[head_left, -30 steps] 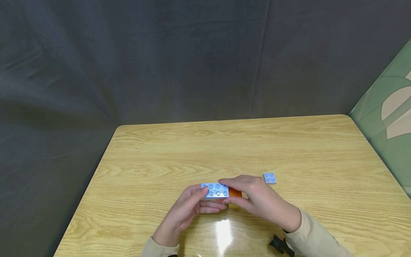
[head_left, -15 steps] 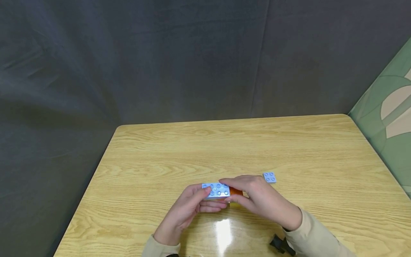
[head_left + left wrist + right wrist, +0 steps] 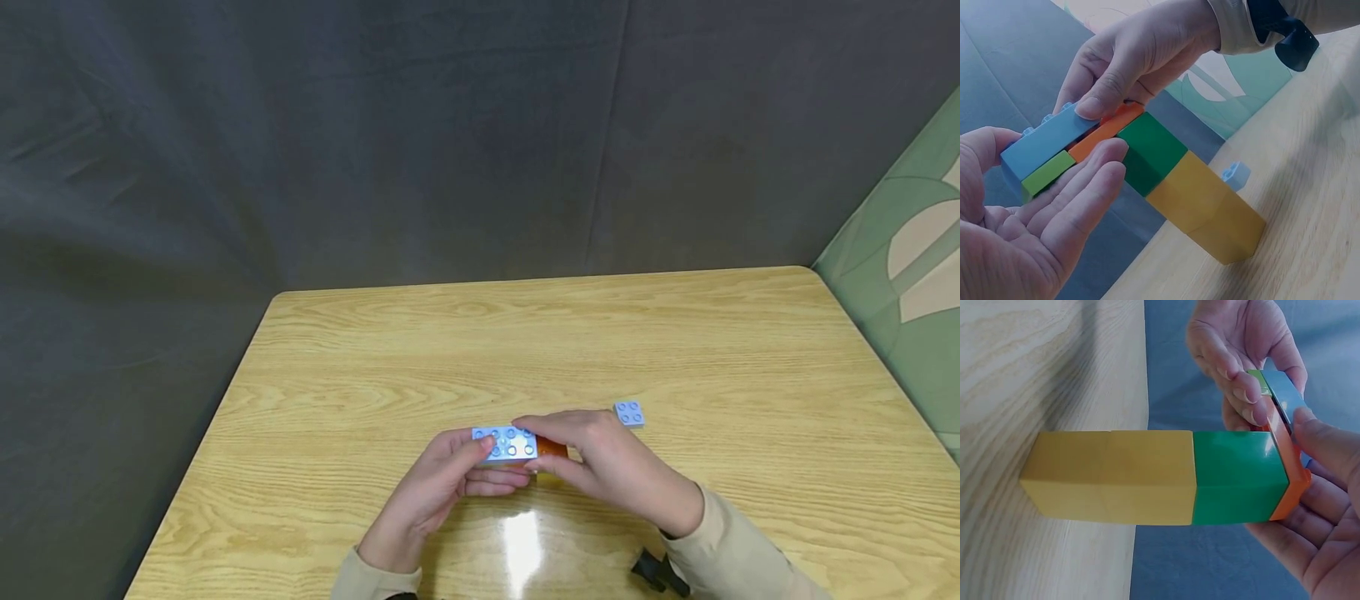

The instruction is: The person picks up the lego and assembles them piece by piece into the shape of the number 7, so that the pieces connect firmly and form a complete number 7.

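A stack of toy building bricks stands upright on the table: yellow bricks (image 3: 1207, 203) below, a green brick (image 3: 1152, 153), then a flat orange brick (image 3: 1100, 136). A long light blue brick (image 3: 1047, 147) lies on top and juts out to the left, with a small lime green brick (image 3: 1047, 177) under that end. My left hand (image 3: 442, 479) holds the jutting end, thumb on the studs and fingers underneath. My right hand (image 3: 600, 458) pinches the other end of the blue brick between thumb and fingers. A thin dark gap shows between the blue and orange bricks.
A small light blue brick (image 3: 629, 414) with a square top lies on the table (image 3: 360, 350) just beyond my right hand. A black wrist device (image 3: 658, 573) sits at the right sleeve. Dark cloth (image 3: 450, 142) hangs behind the table's far edge.
The long blue brick has shifted slightly right, and my left thumb has moved with it, farther over the studs. In the last half second both hands stay nearly still.
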The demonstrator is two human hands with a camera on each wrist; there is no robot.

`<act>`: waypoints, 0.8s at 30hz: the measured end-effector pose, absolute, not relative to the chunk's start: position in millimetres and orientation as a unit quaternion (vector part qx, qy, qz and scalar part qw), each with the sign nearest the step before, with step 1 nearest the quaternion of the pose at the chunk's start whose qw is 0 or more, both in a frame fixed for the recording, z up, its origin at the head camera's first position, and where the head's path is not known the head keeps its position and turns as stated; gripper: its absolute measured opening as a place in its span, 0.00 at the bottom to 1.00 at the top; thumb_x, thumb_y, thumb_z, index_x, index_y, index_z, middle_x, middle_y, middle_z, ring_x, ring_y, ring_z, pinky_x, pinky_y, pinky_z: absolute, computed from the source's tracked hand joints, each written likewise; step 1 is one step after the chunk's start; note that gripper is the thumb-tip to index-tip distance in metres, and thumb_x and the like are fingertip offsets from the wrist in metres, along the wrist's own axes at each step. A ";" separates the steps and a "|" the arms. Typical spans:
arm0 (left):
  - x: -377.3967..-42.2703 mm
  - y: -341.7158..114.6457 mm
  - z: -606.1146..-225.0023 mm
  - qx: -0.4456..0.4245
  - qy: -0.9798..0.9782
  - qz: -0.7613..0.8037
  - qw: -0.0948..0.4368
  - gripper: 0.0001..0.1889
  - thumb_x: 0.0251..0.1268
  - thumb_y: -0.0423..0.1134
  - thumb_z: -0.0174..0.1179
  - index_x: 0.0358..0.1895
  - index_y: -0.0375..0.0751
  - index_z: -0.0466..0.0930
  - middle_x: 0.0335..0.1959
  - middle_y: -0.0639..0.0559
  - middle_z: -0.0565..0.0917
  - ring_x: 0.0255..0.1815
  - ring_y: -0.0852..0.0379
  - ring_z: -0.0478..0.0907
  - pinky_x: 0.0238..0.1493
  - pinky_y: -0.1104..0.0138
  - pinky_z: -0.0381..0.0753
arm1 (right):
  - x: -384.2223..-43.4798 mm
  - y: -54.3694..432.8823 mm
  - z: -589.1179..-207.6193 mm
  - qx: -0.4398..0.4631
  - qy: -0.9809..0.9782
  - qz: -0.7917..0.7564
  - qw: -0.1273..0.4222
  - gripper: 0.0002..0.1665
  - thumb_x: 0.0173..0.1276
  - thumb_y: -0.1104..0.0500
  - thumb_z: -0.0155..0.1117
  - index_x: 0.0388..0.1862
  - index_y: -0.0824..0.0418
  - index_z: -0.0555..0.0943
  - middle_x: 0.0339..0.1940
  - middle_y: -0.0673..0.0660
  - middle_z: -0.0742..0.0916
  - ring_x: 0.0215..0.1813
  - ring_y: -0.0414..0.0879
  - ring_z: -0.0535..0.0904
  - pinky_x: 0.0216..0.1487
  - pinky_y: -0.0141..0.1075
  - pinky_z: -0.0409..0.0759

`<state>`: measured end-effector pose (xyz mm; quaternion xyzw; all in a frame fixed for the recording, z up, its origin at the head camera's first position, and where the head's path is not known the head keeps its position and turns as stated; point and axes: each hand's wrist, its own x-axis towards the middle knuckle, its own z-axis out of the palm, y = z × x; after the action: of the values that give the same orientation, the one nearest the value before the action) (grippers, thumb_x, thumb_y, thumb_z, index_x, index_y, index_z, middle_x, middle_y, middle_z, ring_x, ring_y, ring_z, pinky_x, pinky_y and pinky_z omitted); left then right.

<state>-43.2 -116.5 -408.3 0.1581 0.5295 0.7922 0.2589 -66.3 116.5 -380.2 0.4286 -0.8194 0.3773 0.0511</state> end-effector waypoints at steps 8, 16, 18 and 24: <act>-43.2 -117.5 -412.0 0.160 0.518 0.798 0.265 0.22 0.78 0.38 0.44 0.58 0.16 0.67 0.47 0.31 0.83 0.46 0.48 0.85 0.50 0.53 0.80 | -65.5 116.9 -379.3 0.425 -0.828 0.363 0.047 0.23 0.63 0.60 0.71 0.57 0.63 0.81 0.49 0.54 0.87 0.48 0.44 0.84 0.44 0.37 0.83; -40.9 -118.8 -409.9 0.156 0.493 0.811 0.274 0.24 0.81 0.41 0.38 0.63 0.19 0.64 0.49 0.37 0.84 0.48 0.47 0.84 0.52 0.52 0.78 | -64.1 116.5 -378.2 0.420 -0.832 0.358 0.053 0.23 0.62 0.60 0.72 0.56 0.63 0.82 0.49 0.53 0.87 0.48 0.44 0.84 0.44 0.38 0.84; -40.4 -118.7 -408.3 0.146 0.495 0.811 0.277 0.26 0.81 0.44 0.38 0.63 0.19 0.64 0.48 0.37 0.84 0.48 0.47 0.84 0.53 0.51 0.76 | -63.8 116.4 -378.0 0.420 -0.832 0.358 0.053 0.23 0.62 0.60 0.72 0.56 0.63 0.81 0.49 0.54 0.87 0.48 0.44 0.84 0.45 0.38 0.84; -40.4 -119.1 -407.6 0.138 0.495 0.812 0.276 0.28 0.81 0.46 0.37 0.62 0.17 0.65 0.47 0.35 0.84 0.47 0.47 0.84 0.52 0.50 0.77 | -63.3 116.2 -378.8 0.422 -0.830 0.360 0.059 0.24 0.62 0.60 0.72 0.57 0.63 0.81 0.50 0.54 0.87 0.49 0.45 0.84 0.46 0.39 0.84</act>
<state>-40.4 -119.1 -407.6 0.1377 0.4950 0.8122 0.2762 -63.3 116.2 -378.8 0.4222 -0.8298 0.3603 0.0585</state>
